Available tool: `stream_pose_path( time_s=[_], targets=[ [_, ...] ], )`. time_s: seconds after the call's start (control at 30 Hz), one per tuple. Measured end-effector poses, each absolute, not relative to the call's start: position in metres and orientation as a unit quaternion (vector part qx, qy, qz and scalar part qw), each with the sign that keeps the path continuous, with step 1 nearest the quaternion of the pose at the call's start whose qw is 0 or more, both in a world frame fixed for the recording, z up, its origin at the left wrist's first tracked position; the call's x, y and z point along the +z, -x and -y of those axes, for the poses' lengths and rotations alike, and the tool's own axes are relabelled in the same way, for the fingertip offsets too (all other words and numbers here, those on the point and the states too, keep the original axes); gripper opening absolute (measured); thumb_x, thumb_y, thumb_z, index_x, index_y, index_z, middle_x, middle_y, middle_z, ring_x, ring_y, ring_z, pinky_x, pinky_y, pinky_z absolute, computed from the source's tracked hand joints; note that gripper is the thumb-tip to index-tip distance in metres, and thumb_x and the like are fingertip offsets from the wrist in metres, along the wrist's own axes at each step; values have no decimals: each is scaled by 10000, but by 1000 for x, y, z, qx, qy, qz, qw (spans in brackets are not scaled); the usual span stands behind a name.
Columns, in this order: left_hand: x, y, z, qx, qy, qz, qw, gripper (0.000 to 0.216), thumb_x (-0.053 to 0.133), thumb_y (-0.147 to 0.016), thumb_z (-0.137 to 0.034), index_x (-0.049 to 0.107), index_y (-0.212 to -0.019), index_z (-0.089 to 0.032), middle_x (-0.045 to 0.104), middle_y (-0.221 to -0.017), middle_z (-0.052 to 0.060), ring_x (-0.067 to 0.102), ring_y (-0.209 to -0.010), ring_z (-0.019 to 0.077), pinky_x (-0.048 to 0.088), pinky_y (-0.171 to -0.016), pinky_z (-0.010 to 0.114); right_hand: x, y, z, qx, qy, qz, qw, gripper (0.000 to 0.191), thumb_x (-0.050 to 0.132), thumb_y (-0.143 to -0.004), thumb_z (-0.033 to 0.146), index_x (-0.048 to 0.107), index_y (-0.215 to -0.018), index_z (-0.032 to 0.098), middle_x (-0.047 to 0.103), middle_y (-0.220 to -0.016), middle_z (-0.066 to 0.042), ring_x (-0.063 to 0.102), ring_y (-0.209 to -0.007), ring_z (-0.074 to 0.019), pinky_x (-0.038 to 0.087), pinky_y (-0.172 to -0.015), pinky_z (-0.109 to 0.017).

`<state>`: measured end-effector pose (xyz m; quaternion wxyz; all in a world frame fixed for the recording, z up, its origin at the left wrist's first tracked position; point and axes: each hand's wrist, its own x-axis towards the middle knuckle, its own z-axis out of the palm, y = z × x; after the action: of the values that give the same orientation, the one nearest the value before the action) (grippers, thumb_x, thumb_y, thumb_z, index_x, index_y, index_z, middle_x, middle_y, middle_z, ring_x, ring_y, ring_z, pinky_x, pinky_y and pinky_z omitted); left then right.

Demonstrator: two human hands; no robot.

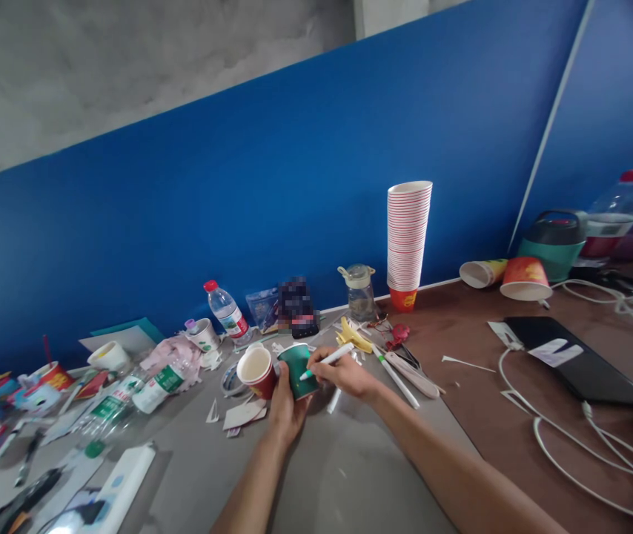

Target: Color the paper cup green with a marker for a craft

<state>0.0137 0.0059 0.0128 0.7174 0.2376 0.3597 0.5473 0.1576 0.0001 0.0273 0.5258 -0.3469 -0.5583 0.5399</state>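
Note:
My left hand [286, 408] is wrapped round a green paper cup [299, 365], held tilted above the grey table. In my right hand [350, 374] is a white marker [336, 356] with a green end, and its tip points at the cup's side, touching or very close to it. Just left of my left hand stands a red paper cup [261, 378] with a white inside. A roll of tape [231, 380] and cut paper scraps [244, 415] lie beside it. Right of my right hand lies another white marker with a green end [399, 382].
A tall stack of paper cups [408, 237] rises by the blue partition [239, 200]. A glass jar [359, 293] and a water bottle [227, 313] stand at the back. Plastic bottles [110, 408] clutter the left. On the right are a black laptop [577, 363] and white cables [550, 445].

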Motion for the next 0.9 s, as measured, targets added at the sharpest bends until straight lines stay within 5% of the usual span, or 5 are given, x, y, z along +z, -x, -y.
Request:
stream_pose_path(
  time_s=[0.3, 0.57, 0.9],
  targets=[
    [9, -13, -8, 547, -241, -358, 717, 345, 567, -842, -426, 638, -975, -115, 723, -839, 88, 678, -689, 170, 553, -660, 287, 28, -158, -1, 525, 349, 550, 548, 214, 662, -722, 374, 632, -761, 166, 550, -585, 26, 468, -542, -103, 345, -523, -226],
    [11, -12, -6, 527, -262, -334, 736, 307, 616, -820, -348, 640, -1019, -116, 711, -986, 110, 671, -890, 211, 523, -852, 351, 31, -159, 0, 512, 350, 574, 534, 187, 656, -722, 353, 636, -727, 166, 546, -572, 24, 472, -540, -105, 358, -530, -234],
    [15, -13, -4, 535, -249, -361, 722, 251, 606, -829, -327, 641, -980, -130, 724, -859, 75, 680, -775, 189, 547, -772, 346, 33, -164, 0, 528, 350, 543, 551, 198, 666, -710, 356, 619, -726, 164, 543, -562, 31, 483, -531, -105, 365, -526, -235]
  ],
)
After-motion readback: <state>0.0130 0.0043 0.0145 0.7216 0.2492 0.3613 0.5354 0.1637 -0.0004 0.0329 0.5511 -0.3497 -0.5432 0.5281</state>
